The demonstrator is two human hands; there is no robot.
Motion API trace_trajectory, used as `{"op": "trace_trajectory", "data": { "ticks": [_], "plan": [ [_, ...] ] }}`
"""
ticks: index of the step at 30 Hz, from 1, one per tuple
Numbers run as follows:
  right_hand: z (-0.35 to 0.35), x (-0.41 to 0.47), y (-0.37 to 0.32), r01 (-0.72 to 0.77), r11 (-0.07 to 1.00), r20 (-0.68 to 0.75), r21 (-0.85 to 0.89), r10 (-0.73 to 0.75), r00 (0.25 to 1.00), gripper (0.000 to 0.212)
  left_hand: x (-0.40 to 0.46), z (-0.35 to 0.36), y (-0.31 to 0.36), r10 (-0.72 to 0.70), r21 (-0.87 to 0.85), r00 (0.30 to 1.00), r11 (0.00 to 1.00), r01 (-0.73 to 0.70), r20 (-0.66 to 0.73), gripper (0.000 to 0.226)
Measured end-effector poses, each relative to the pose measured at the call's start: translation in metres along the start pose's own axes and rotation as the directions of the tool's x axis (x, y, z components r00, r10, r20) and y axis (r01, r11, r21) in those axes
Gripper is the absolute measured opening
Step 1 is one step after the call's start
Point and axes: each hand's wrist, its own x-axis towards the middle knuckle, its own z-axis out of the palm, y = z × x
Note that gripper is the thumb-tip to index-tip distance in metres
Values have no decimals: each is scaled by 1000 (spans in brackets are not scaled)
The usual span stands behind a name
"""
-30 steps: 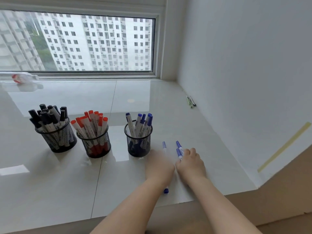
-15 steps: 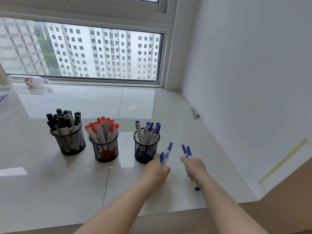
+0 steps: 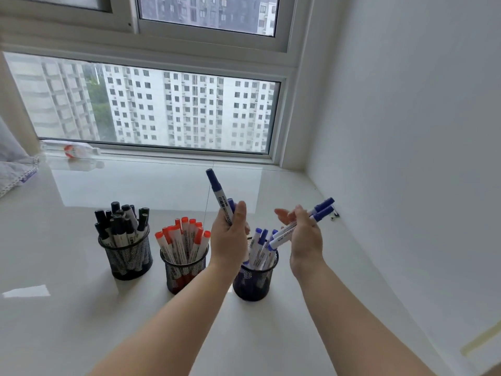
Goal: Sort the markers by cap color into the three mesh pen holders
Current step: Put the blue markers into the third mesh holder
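Left hand (image 3: 229, 237) grips blue-capped white markers (image 3: 220, 198) – apparently two – upright; right hand (image 3: 305, 234) pinches two more (image 3: 303, 222), tilted, forefinger extended. Both above rightmost black mesh pen holder (image 3: 254, 282) of blue markers.

Glossy white sill (image 3: 81, 321) under the window. Three mesh holders stand in a row: red holder (image 3: 184, 272) in the middle, black holder (image 3: 128, 257) left of it, blue holder (image 3: 254, 284) right. Far behind the red holder, by the glass, a plastic bottle (image 3: 73, 150) lies flat. Cloth (image 3: 15, 169) at far left edge.
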Motion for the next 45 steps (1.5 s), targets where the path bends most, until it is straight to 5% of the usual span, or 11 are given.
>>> {"op": "trace_trajectory", "data": {
  "ticks": [8,15,23,35,39,45],
  "plan": [
    [10,4,44,-67,965,39,-252,79,996,28,11,10,-38,-43,110,999,993,44,-12,28],
    [10,3,75,109,909,58,-402,-94,994,11,-1,3,-73,137,468,985,881,-74,-102,11],
    [6,5,81,140,893,56,-428,-128,990,29,-1,0,-80,-80,433,992,894,114,-96,16],
    [-4,-2,73,168,884,83,-436,-147,986,15,-5,-11,-78,-18,415,1000,910,17,-2,7],
    [-9,-2,74,176,866,106,-468,-143,984,13,-5,-13,-78,-109,375,994,921,104,-9,15],
    [-13,-7,69,143,864,158,-482,-75,985,38,-4,-23,-67,-297,460,950,859,223,94,6]
  ]
}}
